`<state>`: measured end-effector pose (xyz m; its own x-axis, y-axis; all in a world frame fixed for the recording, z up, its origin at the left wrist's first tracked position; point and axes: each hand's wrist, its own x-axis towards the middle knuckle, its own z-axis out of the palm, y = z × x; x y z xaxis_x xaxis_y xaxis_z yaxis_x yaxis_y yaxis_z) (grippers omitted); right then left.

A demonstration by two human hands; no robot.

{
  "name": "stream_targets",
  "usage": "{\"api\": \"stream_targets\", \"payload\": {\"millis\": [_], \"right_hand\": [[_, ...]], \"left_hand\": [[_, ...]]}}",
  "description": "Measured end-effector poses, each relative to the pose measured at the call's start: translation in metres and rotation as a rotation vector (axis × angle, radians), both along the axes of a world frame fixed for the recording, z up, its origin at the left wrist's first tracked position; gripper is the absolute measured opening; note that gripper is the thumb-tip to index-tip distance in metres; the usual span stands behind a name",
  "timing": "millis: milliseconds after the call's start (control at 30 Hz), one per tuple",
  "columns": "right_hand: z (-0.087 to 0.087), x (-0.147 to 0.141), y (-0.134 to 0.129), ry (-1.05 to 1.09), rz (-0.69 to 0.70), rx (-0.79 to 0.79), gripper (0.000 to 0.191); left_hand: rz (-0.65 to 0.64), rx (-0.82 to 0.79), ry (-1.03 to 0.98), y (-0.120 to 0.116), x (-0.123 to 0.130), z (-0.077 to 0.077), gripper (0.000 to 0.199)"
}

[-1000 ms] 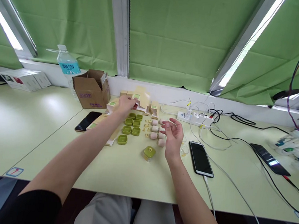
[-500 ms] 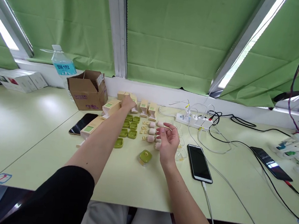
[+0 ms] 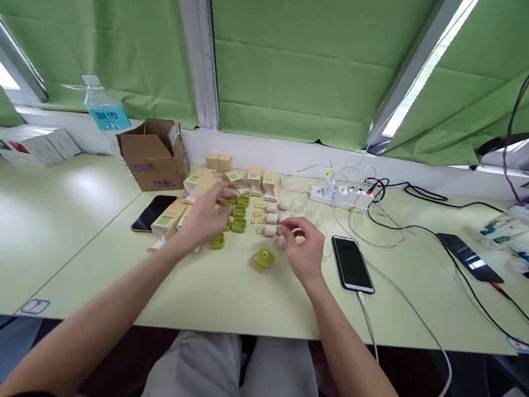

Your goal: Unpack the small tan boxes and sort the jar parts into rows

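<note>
My left hand [image 3: 206,216], somewhat blurred, hovers over the left side of the green square lids [image 3: 240,211], hiding some. Its fingers are apart and nothing shows in them. At its left lie open yellow boxes [image 3: 167,218]. My right hand [image 3: 305,246] is beside the pale pink cylinders [image 3: 270,219], its thumb and fingertips drawn together in a pinch; what they hold, if anything, cannot be made out. Small yellow pieces [image 3: 258,213] sit left of the cylinders. A clear container with a green lid [image 3: 264,259] stands between the hands, nearer to me.
More yellow boxes [image 3: 254,181] stand at the back, left of a white power strip [image 3: 341,197] with tangled cables. A cardboard box [image 3: 154,157] and a bottle [image 3: 105,107] are at back left. Phones lie at left [image 3: 152,212], right [image 3: 352,264] and far right [image 3: 470,259].
My left hand has come back from the yellow boxes at the rear, toward me and left. My right hand's fingers have drawn closer together. The view has shifted slightly.
</note>
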<state>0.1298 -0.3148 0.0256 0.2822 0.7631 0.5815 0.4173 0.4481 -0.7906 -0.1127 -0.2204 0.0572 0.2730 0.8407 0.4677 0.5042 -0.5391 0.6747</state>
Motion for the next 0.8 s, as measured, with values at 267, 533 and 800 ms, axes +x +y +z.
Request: {"api": "stream_targets", "payload": {"millis": [267, 533, 800], "right_hand": [[-0.019, -0.017, -0.035, -0.705, -0.081, -0.297, 0.011], [-0.021, -0.027, -0.028, -0.807, -0.068, -0.427, 0.014], [-0.026, -0.024, -0.025, -0.657, -0.019, -0.364, 0.014]], "left_hand": [[-0.208, -0.146, 0.133, -0.1, 0.029, -0.078, 0.086], [-0.142, -0.054, 0.242, -0.087, 0.051, -0.081, 0.05], [-0.065, 0.055, 0.227, -0.085, 0.05, -0.07, 0.043]]}}
